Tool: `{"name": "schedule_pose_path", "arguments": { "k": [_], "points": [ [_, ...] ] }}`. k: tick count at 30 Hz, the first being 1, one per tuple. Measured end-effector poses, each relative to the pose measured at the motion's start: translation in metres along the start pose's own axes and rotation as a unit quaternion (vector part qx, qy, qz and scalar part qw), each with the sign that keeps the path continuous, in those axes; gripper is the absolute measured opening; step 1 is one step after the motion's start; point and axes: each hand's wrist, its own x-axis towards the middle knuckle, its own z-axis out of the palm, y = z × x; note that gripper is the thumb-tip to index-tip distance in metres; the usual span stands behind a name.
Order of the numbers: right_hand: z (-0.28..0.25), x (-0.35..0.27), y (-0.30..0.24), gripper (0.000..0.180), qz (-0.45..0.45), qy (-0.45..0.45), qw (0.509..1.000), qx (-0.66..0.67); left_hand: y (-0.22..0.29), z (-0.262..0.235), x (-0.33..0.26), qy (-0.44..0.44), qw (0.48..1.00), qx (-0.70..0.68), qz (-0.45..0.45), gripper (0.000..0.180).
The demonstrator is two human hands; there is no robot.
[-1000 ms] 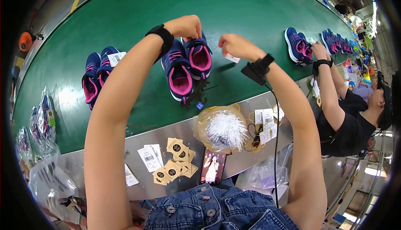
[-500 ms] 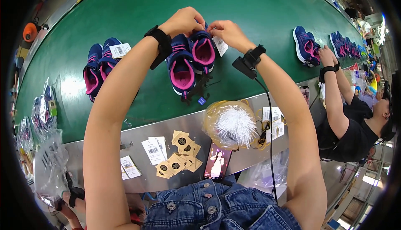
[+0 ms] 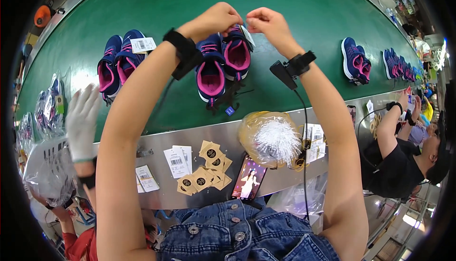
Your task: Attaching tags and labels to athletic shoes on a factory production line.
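Note:
A pair of navy and pink sneakers stands in front of me: the left shoe (image 3: 210, 78) is slightly nearer, the right shoe (image 3: 237, 54) a little farther. My left hand (image 3: 219, 20) is closed in a pinch over the right shoe's lacing; what its fingertips grip is too small to make out. Just right of it, raised beside the shoe's toe end, my right hand (image 3: 270, 26) is also pinched, its content unclear. A white price tag (image 3: 247, 37) hangs at the right shoe, under both hands.
Another tagged sneaker pair (image 3: 109, 66) stands left on the green belt (image 3: 294, 71), near a co-worker's white-gloved hand (image 3: 83, 123). Tan square cards (image 3: 202, 178), white tags (image 3: 178, 161), a phone (image 3: 249, 178) and a bundle of white strings (image 3: 275, 140) lie on the metal ledge.
My right hand has moved up and away from the shoe, apart from my left. A gloved hand has come in at left. The co-worker at right has withdrawn their hands from the sneakers there.

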Motion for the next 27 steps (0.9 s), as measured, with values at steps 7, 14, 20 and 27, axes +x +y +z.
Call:
{"name": "schedule_pose_path", "arguments": {
  "k": [7,14,20,27],
  "points": [
    [0.005,-0.002,-0.006,0.028,0.055,-0.029,0.947,0.315,-0.021,-0.009,-0.021,0.002,0.885,-0.465,0.025,0.026],
    [0.014,0.002,-0.012,0.023,0.077,0.016,0.982,0.169,-0.023,0.009,-0.023,0.120,0.919,-0.367,0.077,0.022],
    [0.017,0.009,-0.011,0.021,0.058,-0.006,0.976,0.210,-0.024,0.005,-0.026,0.106,0.936,-0.325,0.089,0.023],
    [0.024,0.009,-0.014,0.018,0.053,-0.035,0.979,0.196,-0.028,0.001,-0.032,0.111,0.933,-0.335,0.073,0.020]
  ]
}}
